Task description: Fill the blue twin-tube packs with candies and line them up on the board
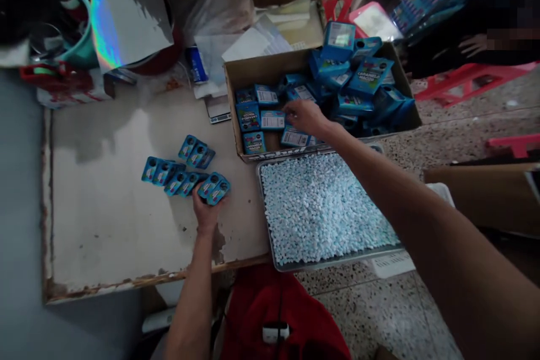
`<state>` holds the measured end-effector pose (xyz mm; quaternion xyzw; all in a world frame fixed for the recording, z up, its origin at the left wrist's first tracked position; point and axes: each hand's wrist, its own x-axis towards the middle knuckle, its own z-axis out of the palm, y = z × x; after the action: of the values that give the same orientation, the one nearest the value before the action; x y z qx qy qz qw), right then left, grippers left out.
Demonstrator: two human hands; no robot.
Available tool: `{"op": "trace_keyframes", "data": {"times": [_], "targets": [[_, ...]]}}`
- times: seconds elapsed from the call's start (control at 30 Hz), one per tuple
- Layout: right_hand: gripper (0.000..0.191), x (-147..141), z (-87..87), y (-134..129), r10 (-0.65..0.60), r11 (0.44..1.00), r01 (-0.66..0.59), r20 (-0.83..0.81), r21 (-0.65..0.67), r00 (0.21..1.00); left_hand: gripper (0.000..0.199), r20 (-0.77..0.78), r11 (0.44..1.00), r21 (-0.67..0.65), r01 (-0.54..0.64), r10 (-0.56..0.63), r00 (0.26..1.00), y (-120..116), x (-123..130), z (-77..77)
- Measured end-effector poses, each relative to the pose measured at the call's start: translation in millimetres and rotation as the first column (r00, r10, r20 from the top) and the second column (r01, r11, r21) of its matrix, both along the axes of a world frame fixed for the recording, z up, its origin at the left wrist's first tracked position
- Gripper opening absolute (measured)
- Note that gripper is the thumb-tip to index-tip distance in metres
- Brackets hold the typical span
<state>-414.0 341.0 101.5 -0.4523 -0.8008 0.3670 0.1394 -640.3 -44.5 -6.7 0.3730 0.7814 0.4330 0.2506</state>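
My left hand [206,212] is closed round a pair of small blue candy boxes [214,188] at the near end of a group standing on the table. Beside them stand several more blue boxes [162,171], each with a dark round spot on top. My right hand [307,117] reaches into an open cardboard carton [233,81]. Its bent fingers pinch at the right edge of a blue candy box [272,120] lying label up. Many similar boxes [367,76] are heaped in the carton's right half; a few lie in rows at its left.
A clear tray [270,236] full of small pale blue and white candies sits below my right forearm. Papers [257,39], a plastic bag [223,8] and a teal basin [84,39] line the back. Another person's hand [476,45] shows at upper right, near pink stools [476,81].
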Motion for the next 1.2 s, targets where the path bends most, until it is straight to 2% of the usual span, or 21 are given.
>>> {"op": "trace_keyframes", "data": {"times": [0.07, 0.1, 0.17, 0.2, 0.27, 0.33, 0.37, 0.43, 0.5, 0.57, 0.63, 0.67, 0.73, 0.8, 0.87, 0.93, 0.97, 1.0, 1.07, 1.13, 1.2], "targets": [[0.029, -29.2, -22.7, 14.0, 0.037, 0.999, -0.037, 0.046, -0.011, 0.998, 0.091, -0.005, 0.979, -0.029, -0.201, 0.201, 0.98, -6.3, 4.2, -1.2], [0.038, -39.8, -32.5, 17.3, 0.049, 0.999, -0.048, 0.068, -0.011, 0.996, 0.098, -0.008, 0.972, -0.054, -0.227, 0.227, 0.974, -11.2, 6.7, 3.0], [0.049, -52.2, -47.9, 19.0, 0.065, 0.998, -0.067, 0.117, 0.009, 0.991, 0.104, -0.077, 0.977, -0.133, -0.167, 0.158, 0.984, -23.8, 9.3, 22.2], [0.05, -54.5, -53.3, 18.4, 0.071, 0.997, -0.075, 0.133, 0.025, 0.989, 0.101, -0.156, 0.974, -0.18, -0.139, 0.111, 0.981, -29.8, 8.6, 37.1], [0.048, -53.8, -58.6, 15.6, 0.073, 0.995, -0.081, 0.13, 0.058, 0.989, 0.079, -0.354, 0.961, -0.245, -0.128, 0.034, 0.935, -33.3, 2.9, 75.2], [0.041, -50.0, -56.6, 11.6, 0.081, 0.991, -0.098, 0.185, 0.087, 0.979, 0.049, -0.528, 0.967, -0.214, -0.139, 0.005, 0.849, -13.8, -6.4, 117.1], [0.037, -48.0, -52.9, 9.2, 0.084, 0.987, -0.113, 0.239, 0.112, 0.967, 0.037, -0.581, 0.98, -0.17, -0.104, -0.015, 0.814, 7.6, -11.1, 135.9], [0.035, -43.7, -41.4, 4.1, 0.075, 0.976, -0.138, 0.337, 0.166, 0.938, 0.029, -0.638, 0.992, -0.108, 0.066, -0.12, 0.761, 73.2, -18.5, 161.8], [0.044, -37.8, -26.1, -1.1, 0.051, 0.969, -0.132, 0.355, 0.208, 0.933, 0.028, -0.662, 0.946, -0.151, 0.286, -0.312, 0.681, 157.7, -21.9, 166.3], [0.044, -27.9, -9.3, -7.2, 0.017, 0.968, -0.087, 0.285, 0.236, 0.959, 0.035, -0.644, 0.86, -0.237, 0.452, -0.487, 0.59, 241.5, -21.0, 151.2], [0.046, -12.1, 7.8, -16.0, -0.033, 0.967, -0.006, 0.148, 0.256, 0.988, 0.038, -0.545, 0.785, -0.345, 0.514, -0.614, 0.571, 306.8, -17.9, 127.7], [0.05, -1.8, 16.5, -22.0, -0.069, 0.966, 0.052, 0.057, 0.253, 0.996, 0.037, -0.478, 0.757, -0.394, 0.522, -0.653, 0.587, 329.6, -16.7, 117.3], [0.055, 23.0, 34.7, -38.4, -0.159, 0.958, 0.185, -0.13, 0.22, 0.979, 0.033, -0.386, 0.717, -0.463, 0.522, -0.692, 0.61, 355.6, -17.6, 106.0], [0.049, 50.4, 54.0, -59.7, -0.25, 0.937, 0.305, -0.282, 0.17, 0.926, 0.036, -0.38, 0.707, -0.478, 0.522, -0.702, 0.603, 359.4, -23.1, 109.9], [0.04, 75.9, 73.0, -83.8, -0.306, 0.914, 0.38, -0.375, 0.141, 0.875, 0.045, -0.354, 0.751, -0.365, 0.55, -0.659, 0.664, 346.2, -28.3, 124.2], [0.04, 95.3, 88.3, -107.5, -0.303, 0.915, 0.384, -0.418, 0.124, 0.856, 0.057, -0.103, 0.812, -0.11, 0.573, -0.583, 0.806, 319.6, -25.4, 139.8], [0.041, 102.1, 93.6, -118.3, -0.29, 0.92, 0.372, -0.423, 0.124, 0.858, 0.06, 0.115, 0.828, 0.019, 0.56, -0.558, 0.822, 302.7, -18.9, 145.3], [0.041, 107.1, 97.2, -128.1, -0.275, 0.925, 0.357, -0.416, 0.134, 0.867, 0.063, 0.332, 0.845, 0.124, 0.52, -0.529, 0.781, 284.3, -9.1, 148.4], [0.042, 113.3, 99.1, -144.3, -0.263, 0.922, 0.345, -0.37, 0.176, 0.891, 0.066, 0.641, 0.893, 0.242, 0.379, -0.44, 0.628, 247.2, 18.7, 147.0], [0.042, 118.0, 96.0, -157.0, -0.289, 0.902, 0.367, -0.314, 0.226, 0.904, 0.062, 0.808, 0.938, 0.242, 0.248, -0.336, 0.484, 215.2, 51.2, 138.5], [0.043, 124.4, 91.0, -168.0, -0.314, 0.89, 0.386, -0.286, 0.242, 0.905, 0.058, 0.888, 0.966, 0.184, 0.179, -0.242, 0.39, 191.8, 81.1, 128.0]]}}
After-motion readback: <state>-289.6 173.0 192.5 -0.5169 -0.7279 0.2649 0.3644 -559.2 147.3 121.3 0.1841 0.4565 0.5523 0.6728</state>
